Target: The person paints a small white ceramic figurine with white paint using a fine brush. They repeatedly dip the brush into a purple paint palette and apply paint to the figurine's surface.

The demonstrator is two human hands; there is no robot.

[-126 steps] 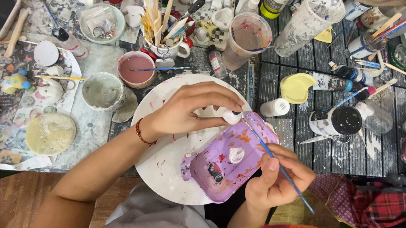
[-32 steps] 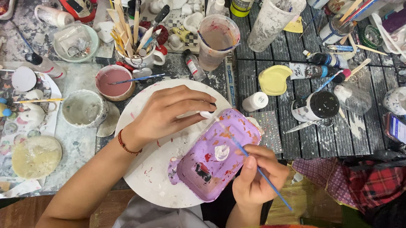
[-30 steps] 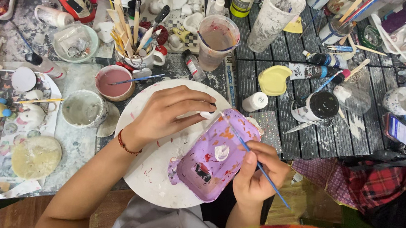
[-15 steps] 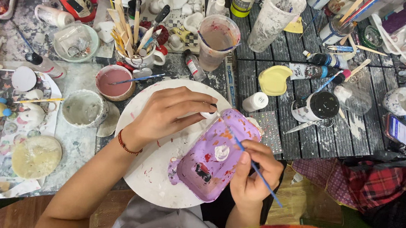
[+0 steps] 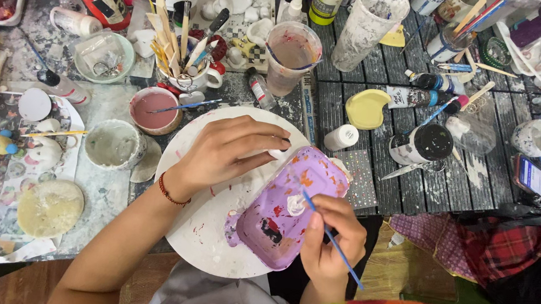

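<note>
A cluttered craft table [image 5: 448, 185]: the left hand [image 5: 228, 152] grips a purple tray [image 5: 285, 208]; at four o'clock, the right hand [image 5: 334, 240] pinches a brush [image 5: 331, 237].

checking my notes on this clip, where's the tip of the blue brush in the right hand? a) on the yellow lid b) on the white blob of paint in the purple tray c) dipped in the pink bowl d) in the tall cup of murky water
b: the right hand holds the blue brush with its tip on the white blob of paint inside the purple tray, which the left hand steadies.
</note>
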